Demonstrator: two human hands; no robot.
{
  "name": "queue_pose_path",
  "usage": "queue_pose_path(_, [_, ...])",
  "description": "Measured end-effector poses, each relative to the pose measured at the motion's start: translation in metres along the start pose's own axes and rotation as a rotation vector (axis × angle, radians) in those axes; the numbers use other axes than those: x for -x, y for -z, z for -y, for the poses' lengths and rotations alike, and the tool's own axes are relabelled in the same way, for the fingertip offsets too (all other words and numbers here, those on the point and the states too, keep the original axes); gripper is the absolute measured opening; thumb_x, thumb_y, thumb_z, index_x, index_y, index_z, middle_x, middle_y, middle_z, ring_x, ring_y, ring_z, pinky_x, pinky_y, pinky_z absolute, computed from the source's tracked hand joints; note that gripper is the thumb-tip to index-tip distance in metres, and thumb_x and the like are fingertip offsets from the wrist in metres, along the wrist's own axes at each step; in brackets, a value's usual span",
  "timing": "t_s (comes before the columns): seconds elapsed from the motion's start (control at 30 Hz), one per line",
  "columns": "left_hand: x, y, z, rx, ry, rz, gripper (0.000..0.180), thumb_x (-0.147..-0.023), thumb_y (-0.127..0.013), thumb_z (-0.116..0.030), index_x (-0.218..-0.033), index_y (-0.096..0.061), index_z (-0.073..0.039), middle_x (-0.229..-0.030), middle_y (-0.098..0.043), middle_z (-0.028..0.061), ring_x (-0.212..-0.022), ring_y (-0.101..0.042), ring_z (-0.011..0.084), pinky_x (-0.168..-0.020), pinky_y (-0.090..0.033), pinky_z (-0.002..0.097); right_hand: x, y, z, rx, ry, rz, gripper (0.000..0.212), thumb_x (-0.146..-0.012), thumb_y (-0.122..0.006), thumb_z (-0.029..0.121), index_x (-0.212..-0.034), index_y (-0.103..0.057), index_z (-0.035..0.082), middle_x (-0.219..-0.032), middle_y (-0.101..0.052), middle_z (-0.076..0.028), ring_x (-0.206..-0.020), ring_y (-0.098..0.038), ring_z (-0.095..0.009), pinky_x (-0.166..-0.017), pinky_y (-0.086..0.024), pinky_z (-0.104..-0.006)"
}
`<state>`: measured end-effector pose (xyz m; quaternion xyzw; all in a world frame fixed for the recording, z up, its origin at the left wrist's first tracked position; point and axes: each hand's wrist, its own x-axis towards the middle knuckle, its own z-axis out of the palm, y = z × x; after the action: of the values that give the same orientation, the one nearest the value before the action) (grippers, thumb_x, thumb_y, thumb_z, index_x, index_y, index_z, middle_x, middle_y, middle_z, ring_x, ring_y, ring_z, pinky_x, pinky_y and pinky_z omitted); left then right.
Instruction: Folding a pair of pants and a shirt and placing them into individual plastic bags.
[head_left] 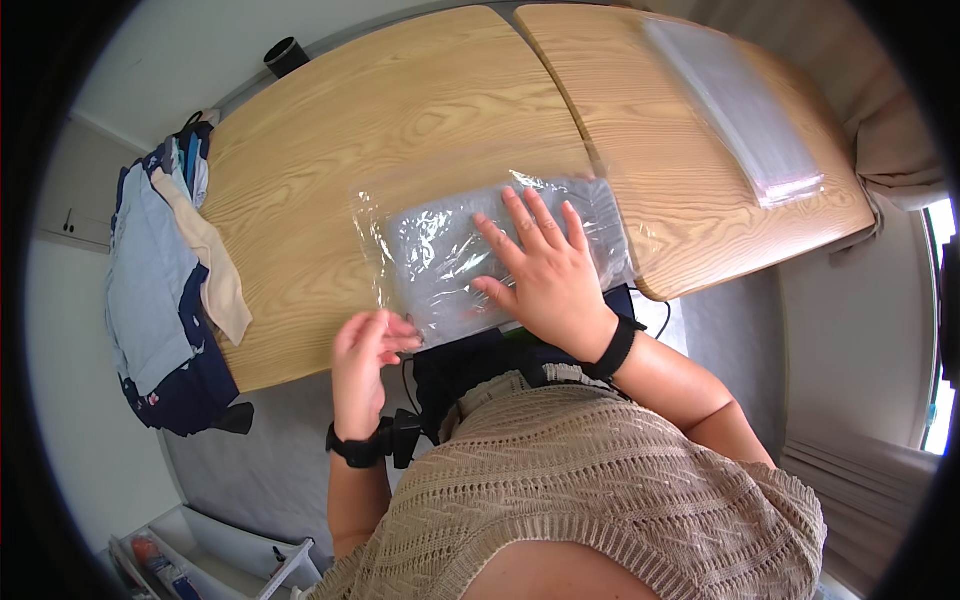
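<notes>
A folded grey garment (pixel 440 265) lies inside a clear plastic bag (pixel 374 235) at the near edge of the wooden table. The bag reaches beyond the garment at the left and far sides and shines with wrinkles. My right hand (pixel 548 265) rests flat on top of it, palm down, fingers spread. At the bag's near left corner, my left hand (pixel 365 358) has its fingers bent and closed together on the plastic edge. The exact grip of its fingertips is partly hidden.
Two wooden tabletops (pixel 390 90) meet at a seam. A stack of clear plastic bags (pixel 735 110) lies on the right one. Light blue, navy and cream clothes (pixel 160 290) hang over the left edge. A black cup (pixel 287 57) stands at the back; a white bin (pixel 215 550) is below left.
</notes>
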<state>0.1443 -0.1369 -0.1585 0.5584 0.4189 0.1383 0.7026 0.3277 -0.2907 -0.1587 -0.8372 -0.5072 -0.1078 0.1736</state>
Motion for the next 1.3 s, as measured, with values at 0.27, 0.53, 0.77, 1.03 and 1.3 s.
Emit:
queue_pose_path(0.27, [0.006, -0.046, -0.064, -1.062, -1.022, 0.351, 0.057, -0.088, -0.056, -0.015, -0.137, -0.034, 0.002, -0.145, -0.03, 0.0205, -0.137, -0.027, 0.0344, -0.111, -0.022, 0.0448, -0.007, -0.006, -0.005, 0.024, 0.014, -0.009, 0.057, -0.087, -0.052, 0.049, -0.134, -0.047, 0.018, -0.141, -0.041, -0.015, -0.133, -0.034, -0.029, -0.108, -0.022, -0.0508])
queue_pose_path(0.53, [-0.052, -0.055, -0.041, -1.652, -1.135, 0.523, 0.086, -0.082, -0.053, -0.058, -0.143, -0.028, -0.002, -0.151, -0.021, 0.0143, -0.141, -0.017, 0.0284, -0.111, -0.016, 0.0538, -0.01, 0.013, -0.028, 0.243, 0.006, 0.001, 0.053, -0.087, -0.052, 0.05, -0.131, -0.051, 0.022, -0.139, -0.044, -0.012, -0.132, -0.037, -0.029, -0.106, -0.023, -0.0552])
queue_pose_path(0.77, [-0.061, -0.057, -0.032, -1.592, -1.085, 0.567, 0.085, -0.083, -0.052, -0.058, -0.143, -0.027, -0.004, -0.152, -0.019, 0.0144, -0.141, -0.016, 0.0273, -0.11, -0.014, 0.0563, -0.01, 0.006, -0.039, 0.189, 0.009, 0.043, 0.054, -0.086, -0.05, 0.055, -0.132, -0.05, 0.027, -0.139, -0.044, -0.011, -0.131, -0.037, -0.028, -0.105, -0.024, -0.0547])
queue_pose_path(1.03, [-0.066, -0.059, -0.032, -1.578, -0.99, 0.637, 0.086, -0.084, -0.052, -0.057, -0.144, -0.024, -0.003, -0.152, -0.019, 0.0153, -0.141, -0.016, 0.0294, -0.11, -0.012, 0.0568, -0.008, -0.007, -0.038, 0.21, -0.02, 0.096, 0.057, -0.086, -0.047, 0.055, -0.135, -0.047, 0.026, -0.142, -0.04, -0.011, -0.134, -0.033, -0.028, -0.108, -0.017, -0.056])
queue_pose_path(1.3, [-0.067, -0.058, -0.031, -1.562, -0.997, 0.634, 0.086, -0.084, -0.053, -0.056, -0.145, -0.023, -0.004, -0.152, -0.018, 0.0153, -0.142, -0.013, 0.0281, -0.11, -0.011, 0.0569, -0.011, -0.004, -0.04, 0.205, -0.004, 0.102, 0.054, -0.087, -0.048, 0.052, -0.134, -0.048, 0.025, -0.142, -0.04, -0.012, -0.135, -0.031, -0.028, -0.108, -0.017, -0.0552])
